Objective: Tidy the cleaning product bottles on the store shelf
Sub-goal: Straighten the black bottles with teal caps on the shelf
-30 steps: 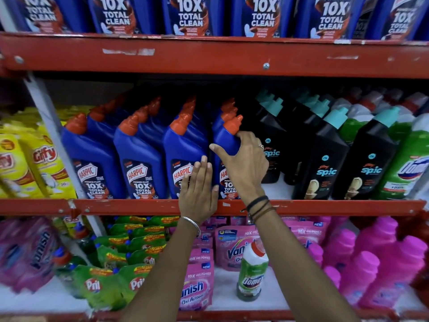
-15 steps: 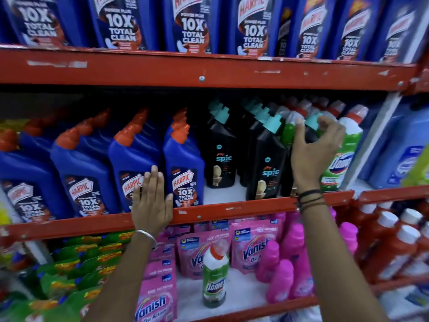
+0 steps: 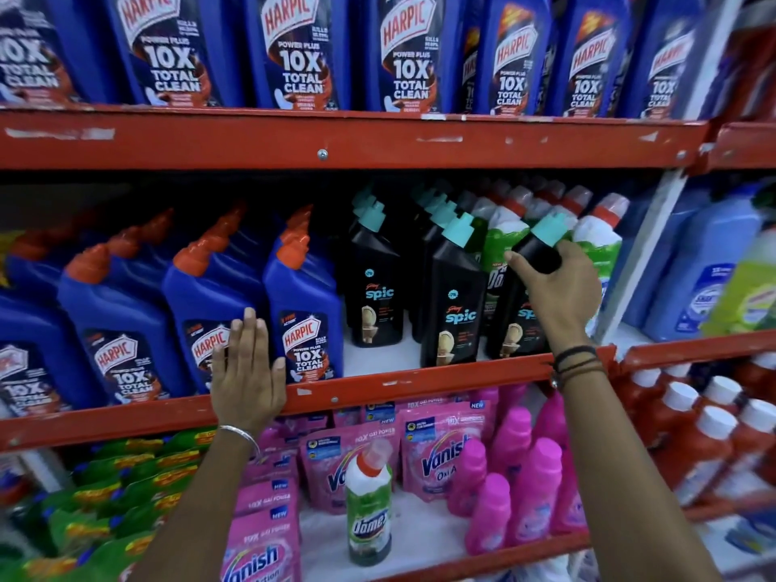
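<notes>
On the middle shelf stand blue Harpic bottles (image 3: 306,304) with orange caps at the left, black Spic bottles (image 3: 455,304) with teal caps in the middle, and green Domex bottles (image 3: 598,241) at the right. My right hand (image 3: 558,291) grips the neck of the rightmost front black Spic bottle (image 3: 539,252), which leans left. My left hand (image 3: 247,371) lies flat, fingers spread, on the red shelf edge (image 3: 378,388) and against a front Harpic bottle (image 3: 201,304).
Large Harpic bottles (image 3: 411,52) fill the top shelf. Below are pink Vanish pouches (image 3: 441,451), pink bottles (image 3: 533,489), green pouches (image 3: 109,506) and one lone Domex bottle (image 3: 368,506). Light blue bottles (image 3: 697,279) and red bottles (image 3: 709,447) fill the bay to the right.
My right hand went from the blue Harpic bottle over to the right, touched the Domex bottles, and now holds a black Spic bottle's neck. My view shifted right; the left hand stays on the shelf edge.
</notes>
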A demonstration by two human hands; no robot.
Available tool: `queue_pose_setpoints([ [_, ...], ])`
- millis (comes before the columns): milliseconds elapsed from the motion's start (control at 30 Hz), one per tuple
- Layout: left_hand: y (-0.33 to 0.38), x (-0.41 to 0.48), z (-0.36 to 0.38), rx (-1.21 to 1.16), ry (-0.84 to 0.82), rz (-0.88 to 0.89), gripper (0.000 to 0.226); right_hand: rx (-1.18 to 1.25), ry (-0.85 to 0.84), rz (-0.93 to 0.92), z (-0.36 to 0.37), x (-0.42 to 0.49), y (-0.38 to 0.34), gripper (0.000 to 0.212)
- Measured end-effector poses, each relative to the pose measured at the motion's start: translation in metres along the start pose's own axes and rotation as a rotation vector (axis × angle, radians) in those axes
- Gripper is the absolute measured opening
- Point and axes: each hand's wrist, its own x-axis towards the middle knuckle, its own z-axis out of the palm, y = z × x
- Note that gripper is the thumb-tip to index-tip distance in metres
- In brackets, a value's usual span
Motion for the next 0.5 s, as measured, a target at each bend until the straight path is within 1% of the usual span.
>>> queue_pose_setpoints([
  [133, -0.001, -0.001, 0.0, -0.005, -0.013, 0.0, 0.062, 0.079, 0.155, -0.049, -0.028, -0.014, -0.024, 0.055],
  [233, -0.001, 0.0, 0.0, -0.002, -0.024, -0.001, 0.061, 0.114, 0.21, -0.093, -0.048, -0.018, -0.057, 0.053],
  [300, 0.0, 0.001, 0.0, -0.008, -0.026, -0.001, 0.062, 0.159, 0.163, -0.119, -0.058, -0.023, -0.077, 0.05],
  [367, 0.0, 0.001, -0.001, -0.005, -0.026, 0.002, 0.063, 0.224, 0.062, -0.114, -0.063, -0.031, -0.094, 0.05],
  [433, -0.001, 0.0, -0.002, 0.002, -0.026, 0.012, 0.064, 0.265, -0.025, -0.087, -0.06, -0.04, -0.11, 0.052],
  [500, -0.001, 0.001, -0.002, 0.008, -0.03, 0.007, 0.064, 0.268, -0.071, -0.098, -0.049, -0.049, -0.125, 0.052],
])
